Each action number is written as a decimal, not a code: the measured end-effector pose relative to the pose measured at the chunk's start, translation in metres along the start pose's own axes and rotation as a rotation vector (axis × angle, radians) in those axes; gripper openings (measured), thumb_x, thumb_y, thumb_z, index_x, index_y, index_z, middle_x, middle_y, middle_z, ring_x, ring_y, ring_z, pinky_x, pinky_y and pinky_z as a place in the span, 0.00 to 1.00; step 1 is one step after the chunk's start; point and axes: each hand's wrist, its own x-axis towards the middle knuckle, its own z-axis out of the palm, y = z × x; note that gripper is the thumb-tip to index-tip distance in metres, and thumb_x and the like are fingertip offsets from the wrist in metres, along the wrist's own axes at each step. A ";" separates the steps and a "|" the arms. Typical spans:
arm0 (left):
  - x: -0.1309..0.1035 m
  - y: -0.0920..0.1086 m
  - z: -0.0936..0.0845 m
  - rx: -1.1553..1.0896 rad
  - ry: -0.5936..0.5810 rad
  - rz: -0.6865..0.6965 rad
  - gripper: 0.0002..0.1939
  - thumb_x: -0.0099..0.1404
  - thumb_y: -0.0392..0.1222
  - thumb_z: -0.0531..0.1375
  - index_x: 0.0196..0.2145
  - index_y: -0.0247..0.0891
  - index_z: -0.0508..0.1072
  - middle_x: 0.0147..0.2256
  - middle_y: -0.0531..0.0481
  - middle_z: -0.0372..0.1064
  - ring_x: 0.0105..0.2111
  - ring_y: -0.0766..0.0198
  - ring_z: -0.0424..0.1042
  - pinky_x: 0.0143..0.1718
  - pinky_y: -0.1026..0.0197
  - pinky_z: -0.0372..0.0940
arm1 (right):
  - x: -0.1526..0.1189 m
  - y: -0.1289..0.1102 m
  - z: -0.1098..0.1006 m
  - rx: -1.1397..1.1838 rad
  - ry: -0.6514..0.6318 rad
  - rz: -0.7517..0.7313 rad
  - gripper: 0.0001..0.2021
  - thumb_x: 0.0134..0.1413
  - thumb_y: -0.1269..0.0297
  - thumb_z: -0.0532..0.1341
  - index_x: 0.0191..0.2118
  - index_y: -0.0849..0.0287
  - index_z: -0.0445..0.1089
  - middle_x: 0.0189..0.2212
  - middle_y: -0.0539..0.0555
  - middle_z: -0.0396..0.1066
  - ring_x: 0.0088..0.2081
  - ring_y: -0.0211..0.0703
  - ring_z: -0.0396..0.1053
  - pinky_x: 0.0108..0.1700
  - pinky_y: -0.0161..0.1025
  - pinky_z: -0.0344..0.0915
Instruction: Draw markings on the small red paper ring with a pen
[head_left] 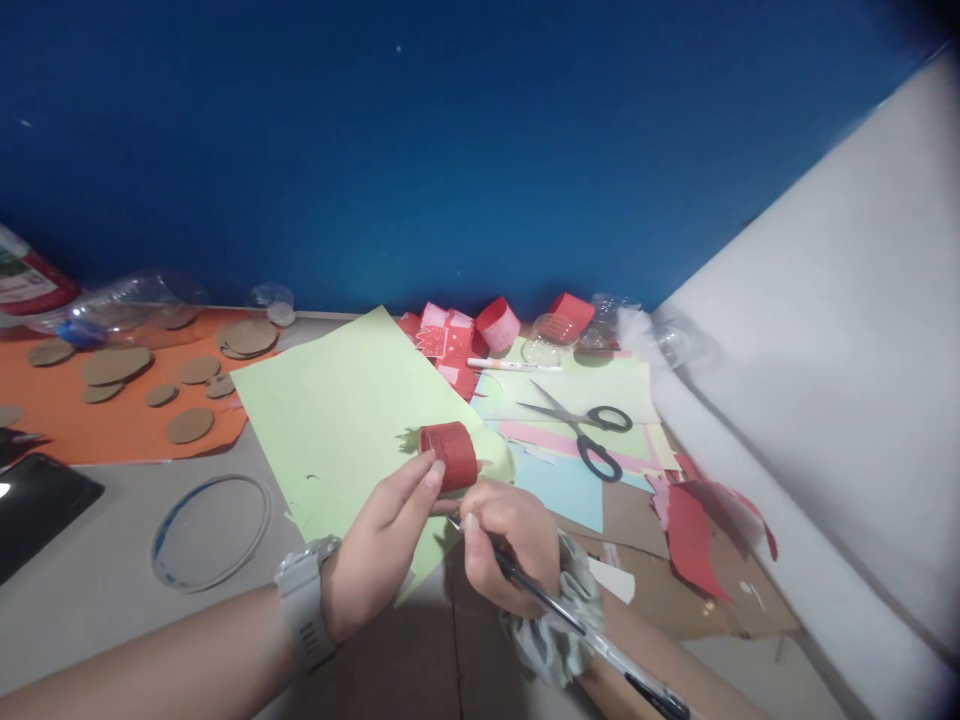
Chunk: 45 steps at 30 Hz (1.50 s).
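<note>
My left hand (386,530) pinches a short red paper cylinder (450,452) between thumb and fingers, above the light green paper sheet (322,400). A pen (577,620) with a clear barrel is gripped in my right hand (510,545), its tip pointing up and left, just below the cylinder. Whether the tip touches any paper I cannot tell. Beside the cylinder, a small fringed green cut-out (409,438) shows at the sheet. Scissors (581,425) with black handles lie spread on papers to the right.
Cardboard discs (116,365) rest on orange paper (45,430) at left, near a clear plastic bottle (142,300), a phone (45,505) and a ring (211,532). Red paper pieces (454,350) and a marker (514,365) lie behind. Blue and white walls bound the table.
</note>
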 end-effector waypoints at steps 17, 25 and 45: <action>0.002 -0.008 0.000 0.063 -0.141 0.026 0.18 0.72 0.49 0.50 0.44 0.37 0.75 0.41 0.47 0.77 0.38 0.58 0.77 0.40 0.60 0.74 | 0.000 0.003 -0.001 -0.125 0.044 0.364 0.08 0.59 0.71 0.55 0.29 0.55 0.58 0.24 0.46 0.66 0.24 0.35 0.60 0.27 0.34 0.57; 0.003 -0.009 0.000 0.044 -0.166 0.032 0.18 0.73 0.49 0.50 0.46 0.37 0.76 0.45 0.47 0.76 0.33 0.62 0.77 0.38 0.62 0.75 | 0.000 0.005 -0.001 -0.114 0.050 0.430 0.09 0.61 0.69 0.53 0.29 0.55 0.58 0.24 0.46 0.62 0.24 0.35 0.59 0.27 0.34 0.58; 0.004 -0.011 -0.001 0.040 -0.185 0.015 0.19 0.73 0.49 0.49 0.45 0.36 0.75 0.44 0.47 0.76 0.38 0.60 0.76 0.38 0.63 0.75 | 0.002 0.005 -0.004 -0.103 -0.034 0.458 0.10 0.61 0.68 0.53 0.27 0.56 0.57 0.21 0.44 0.60 0.23 0.33 0.57 0.26 0.32 0.55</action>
